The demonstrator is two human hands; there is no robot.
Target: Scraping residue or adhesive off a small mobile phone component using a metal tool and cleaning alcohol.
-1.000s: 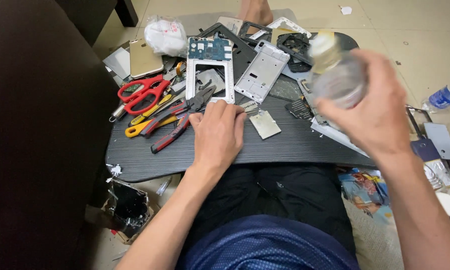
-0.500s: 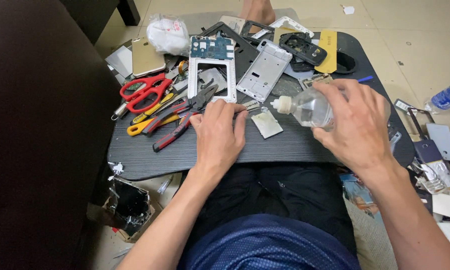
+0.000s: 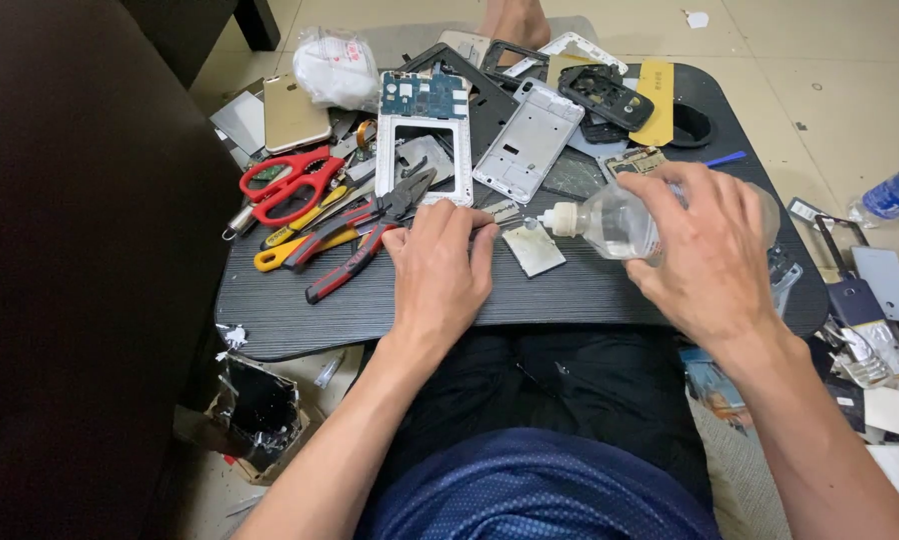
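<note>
1. The right hand [image 3: 715,255] wraps its grip around a clear plastic bottle [image 3: 620,222], tipped on its side so the white nozzle points left, toward a small square metal plate [image 3: 533,249] lying on the desk [image 3: 530,295].
2. The bottle is held just above the desk's near middle, right of the plate and close to it.
3. The left hand [image 3: 440,275] lies palm down on the desk, fingers stretched flat, not closed on anything; its fingertips touch a small silvery part [image 3: 500,212] just left of the plate.
4. Left of that hand lie red-handled pliers [image 3: 360,235], with red scissors [image 3: 290,183] and a yellow-handled tool [image 3: 288,252] close by.
5. Farther back rest a white phone frame with a blue circuit board [image 3: 425,97], a silver phone midframe [image 3: 530,140] and a black phone casing [image 3: 605,97].
6. A gold phone [image 3: 295,112] lies at the far left of the desk.
7. A blue-labelled water bottle [image 3: 895,195] lies on the floor [image 3: 830,60] to the right.
</note>
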